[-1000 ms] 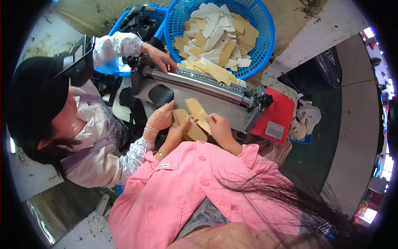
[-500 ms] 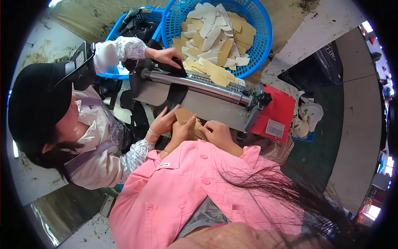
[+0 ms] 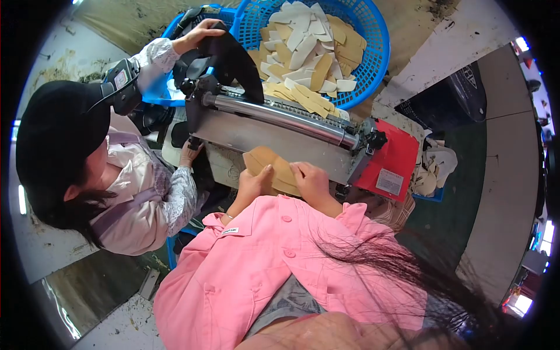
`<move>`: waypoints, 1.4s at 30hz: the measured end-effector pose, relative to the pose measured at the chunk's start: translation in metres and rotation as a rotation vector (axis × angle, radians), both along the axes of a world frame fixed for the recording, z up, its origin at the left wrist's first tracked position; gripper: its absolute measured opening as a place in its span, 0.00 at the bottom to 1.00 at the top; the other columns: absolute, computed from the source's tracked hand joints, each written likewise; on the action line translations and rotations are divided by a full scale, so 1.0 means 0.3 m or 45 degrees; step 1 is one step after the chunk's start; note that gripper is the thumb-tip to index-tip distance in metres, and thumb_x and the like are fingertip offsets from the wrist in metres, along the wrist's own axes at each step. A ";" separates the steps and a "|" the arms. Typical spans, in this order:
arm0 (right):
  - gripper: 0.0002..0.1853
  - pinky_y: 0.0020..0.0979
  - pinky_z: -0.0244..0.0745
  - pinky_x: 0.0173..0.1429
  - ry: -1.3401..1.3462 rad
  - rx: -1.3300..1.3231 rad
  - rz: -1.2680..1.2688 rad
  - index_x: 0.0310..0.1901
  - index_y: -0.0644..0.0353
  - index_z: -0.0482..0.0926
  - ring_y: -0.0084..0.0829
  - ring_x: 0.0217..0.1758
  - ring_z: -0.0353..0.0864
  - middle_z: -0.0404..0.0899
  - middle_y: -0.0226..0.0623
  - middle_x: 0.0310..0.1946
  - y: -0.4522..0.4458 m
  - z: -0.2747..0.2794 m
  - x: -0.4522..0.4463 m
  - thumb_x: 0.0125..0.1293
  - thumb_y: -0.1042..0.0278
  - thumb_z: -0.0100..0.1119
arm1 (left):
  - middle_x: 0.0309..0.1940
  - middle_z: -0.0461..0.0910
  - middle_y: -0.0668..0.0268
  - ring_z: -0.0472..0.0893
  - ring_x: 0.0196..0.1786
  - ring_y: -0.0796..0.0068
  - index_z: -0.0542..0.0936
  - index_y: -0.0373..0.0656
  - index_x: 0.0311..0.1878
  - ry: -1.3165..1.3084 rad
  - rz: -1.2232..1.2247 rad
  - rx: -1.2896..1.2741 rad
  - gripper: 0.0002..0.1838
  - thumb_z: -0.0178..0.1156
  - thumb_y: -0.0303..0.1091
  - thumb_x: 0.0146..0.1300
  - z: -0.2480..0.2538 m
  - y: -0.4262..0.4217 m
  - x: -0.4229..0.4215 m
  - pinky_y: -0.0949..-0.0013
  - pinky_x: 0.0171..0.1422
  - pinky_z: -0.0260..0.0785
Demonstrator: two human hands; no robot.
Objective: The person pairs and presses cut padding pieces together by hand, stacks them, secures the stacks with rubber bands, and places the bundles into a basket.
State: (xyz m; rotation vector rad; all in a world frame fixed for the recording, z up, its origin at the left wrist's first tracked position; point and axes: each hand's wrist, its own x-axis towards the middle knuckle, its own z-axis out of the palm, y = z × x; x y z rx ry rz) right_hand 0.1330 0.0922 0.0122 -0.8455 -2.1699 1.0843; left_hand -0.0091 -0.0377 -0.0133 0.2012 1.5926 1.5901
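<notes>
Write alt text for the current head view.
The wearer's left hand and right hand hold flat tan pieces before a shiny metal roller. At left, a co-worker's hand holds a thin black piece; beyond sits a round blue plastic basket.

Flat tan round-ended pieces (image 3: 265, 157) between left hand (image 3: 254, 184) and right hand (image 3: 313, 182), long silver metal roller (image 3: 286, 121) beyond them, round blue plastic basket (image 3: 376, 70) behind the roller, flat white and tan cutouts (image 3: 303, 49) inside, flat red panel (image 3: 382, 154) right of the roller, black-capped co-worker (image 3: 131, 192) at left

Flat tan pieces (image 3: 265, 158), round-ended, overlap mid-scene, held up aslant, far end toward the left.
</notes>
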 end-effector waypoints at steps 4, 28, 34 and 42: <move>0.17 0.48 0.73 0.34 -0.321 -0.075 -0.125 0.30 0.60 0.82 0.54 0.32 0.82 0.81 0.50 0.26 0.102 -0.017 -0.077 0.71 0.56 0.56 | 0.43 0.85 0.60 0.84 0.42 0.73 0.79 0.32 0.53 -0.197 0.193 0.066 0.18 0.66 0.35 0.68 0.085 -0.012 -0.006 0.70 0.50 0.78; 0.18 0.44 0.76 0.41 -0.328 -0.707 -0.023 0.36 0.62 0.83 0.47 0.35 0.84 0.84 0.46 0.30 0.164 -0.073 -0.072 0.67 0.52 0.60 | 0.53 0.80 0.53 0.82 0.55 0.60 0.73 0.30 0.58 -0.438 0.009 0.070 0.25 0.59 0.45 0.73 -0.041 0.041 -0.023 0.62 0.59 0.76; 0.17 0.36 0.77 0.39 -0.341 -0.806 0.022 0.41 0.64 0.83 0.35 0.32 0.85 0.85 0.39 0.29 0.140 0.045 -0.031 0.70 0.55 0.59 | 0.57 0.79 0.52 0.79 0.62 0.59 0.71 0.31 0.65 -0.330 -0.240 0.157 0.25 0.51 0.43 0.78 0.148 0.031 -0.020 0.60 0.66 0.73; 0.12 0.39 0.75 0.43 -0.189 -0.617 0.363 0.37 0.64 0.80 0.41 0.38 0.84 0.84 0.46 0.34 0.038 0.076 -0.033 0.66 0.61 0.63 | 0.55 0.80 0.56 0.80 0.60 0.64 0.73 0.31 0.64 -0.253 -0.150 0.350 0.22 0.50 0.40 0.78 0.159 0.086 -0.040 0.63 0.65 0.73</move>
